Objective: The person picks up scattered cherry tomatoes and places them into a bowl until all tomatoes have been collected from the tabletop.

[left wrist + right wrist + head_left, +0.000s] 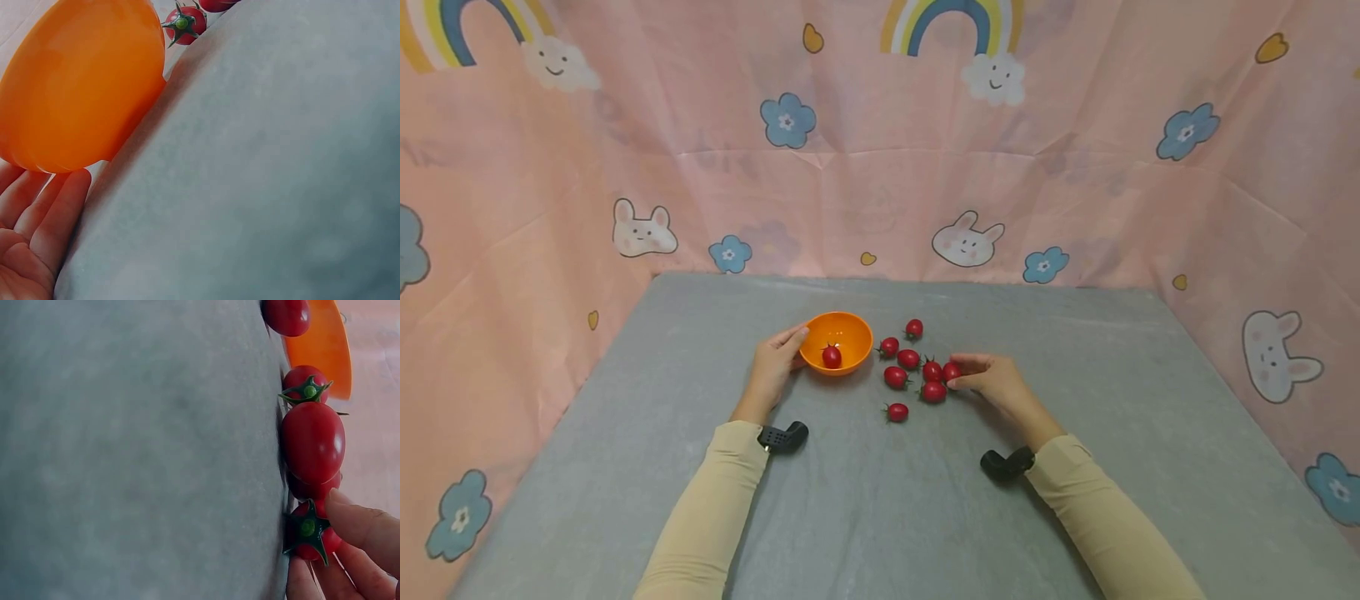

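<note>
An orange bowl (854, 333) stands on the grey table, one cherry tomato (831, 357) with a green stem lying inside it. My left hand (767, 373) holds the bowl by its left side, thumb at the rim and fingers (59, 215) against the outer wall. To the right of the bowl, my right hand (998, 385) pinches a cherry tomato (307, 531) between thumb and fingers, at the right end of a loose group. That tomato is still low, close beside two other tomatoes, a stemmed one (932, 370) and one in front (933, 392).
Several more cherry tomatoes (896, 377) lie between the bowl and my right hand, one (913, 329) farther back and one (897, 412) nearer me. The grey table (865, 517) ends at a pink patterned cloth (865, 183) behind and at both sides.
</note>
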A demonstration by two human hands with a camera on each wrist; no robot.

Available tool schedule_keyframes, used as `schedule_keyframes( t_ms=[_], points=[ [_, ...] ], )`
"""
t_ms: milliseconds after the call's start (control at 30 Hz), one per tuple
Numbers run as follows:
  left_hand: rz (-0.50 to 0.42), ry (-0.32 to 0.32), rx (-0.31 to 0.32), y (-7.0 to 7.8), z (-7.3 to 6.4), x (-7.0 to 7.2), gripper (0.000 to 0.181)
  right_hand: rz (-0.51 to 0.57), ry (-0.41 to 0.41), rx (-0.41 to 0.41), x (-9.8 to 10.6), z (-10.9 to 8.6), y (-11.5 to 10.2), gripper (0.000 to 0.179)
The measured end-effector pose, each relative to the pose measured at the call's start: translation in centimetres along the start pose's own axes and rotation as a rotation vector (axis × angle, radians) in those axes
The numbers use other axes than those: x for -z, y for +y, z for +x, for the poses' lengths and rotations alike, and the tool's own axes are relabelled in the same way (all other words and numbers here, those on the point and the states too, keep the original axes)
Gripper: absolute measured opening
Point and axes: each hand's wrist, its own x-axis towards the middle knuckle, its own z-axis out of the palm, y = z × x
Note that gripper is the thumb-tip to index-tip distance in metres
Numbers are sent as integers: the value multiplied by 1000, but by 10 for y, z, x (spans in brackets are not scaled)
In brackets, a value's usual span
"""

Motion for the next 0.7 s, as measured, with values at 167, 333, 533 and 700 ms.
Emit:
schedule_keyframes(
  t_ms=[167, 333, 533, 700],
  points=[
    [13, -1, -4, 0, 1, 0, 44, -17, 10, -6, -1, -1, -1, 51],
    [15, 2, 1, -1, 2, 0, 44, -27, 18, 1, -1, 0, 0, 49],
    [12, -1, -2, -2, 2, 0, 45, -29, 31, 14, 1, -1, 1, 48],
    [0, 0, -8, -2, 2, 1, 45, -3, 27, -4, 3, -3, -2, 48]
  ],
)
